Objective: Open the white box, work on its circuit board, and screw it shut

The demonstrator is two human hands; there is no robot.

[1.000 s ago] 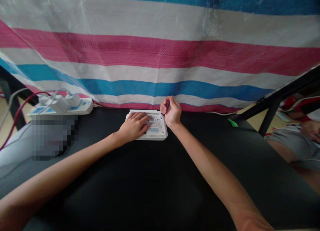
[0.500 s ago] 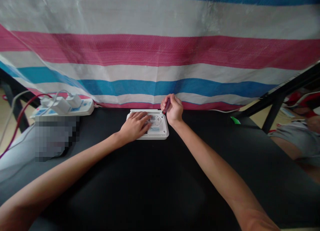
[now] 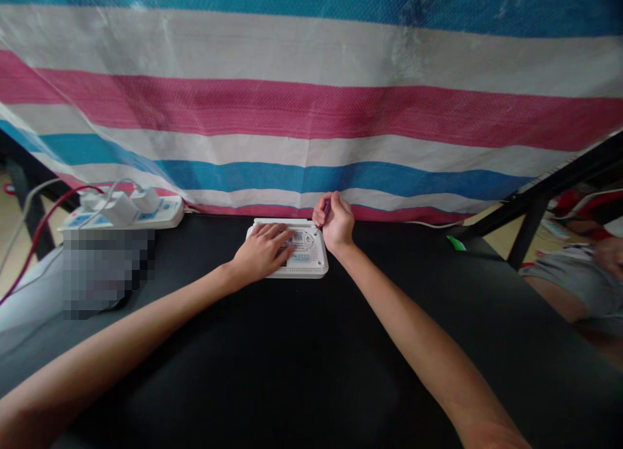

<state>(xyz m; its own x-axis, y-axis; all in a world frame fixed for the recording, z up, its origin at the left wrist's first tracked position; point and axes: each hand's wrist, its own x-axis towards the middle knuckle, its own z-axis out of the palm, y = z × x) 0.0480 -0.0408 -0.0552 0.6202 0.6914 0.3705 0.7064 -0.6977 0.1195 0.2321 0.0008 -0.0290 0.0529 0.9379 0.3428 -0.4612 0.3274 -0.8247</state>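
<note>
A white router [image 3: 307, 259] lies bottom side up on the black table, near its back edge. Vent slots, a label and corner holes show on its face; a white bar, perhaps an antenna, runs along its far side. My left hand [image 3: 260, 251] rests flat over the left half, fingers spread, pressing on the casing. At the far right corner my right hand [image 3: 340, 224] is curled around a screwdriver with a dark reddish handle [image 3: 327, 207]. Its lower end points down at that corner, and the fingers hide most of it. Whether the tip sits in the hole I cannot tell.
On the left stands a white power strip [image 3: 170, 210] with several plugs and cables. A pixelated dark patch [image 3: 104, 274] lies before it. A small green packet [image 3: 456, 243] is at the right. Striped sheeting [image 3: 302, 111] hangs behind the table. Another person sits at far right.
The camera has tilted up slightly, so the scene sits lower. My right hand has turned a little around the screwdriver, and less of the handle shows. My left hand stays on the router.
</note>
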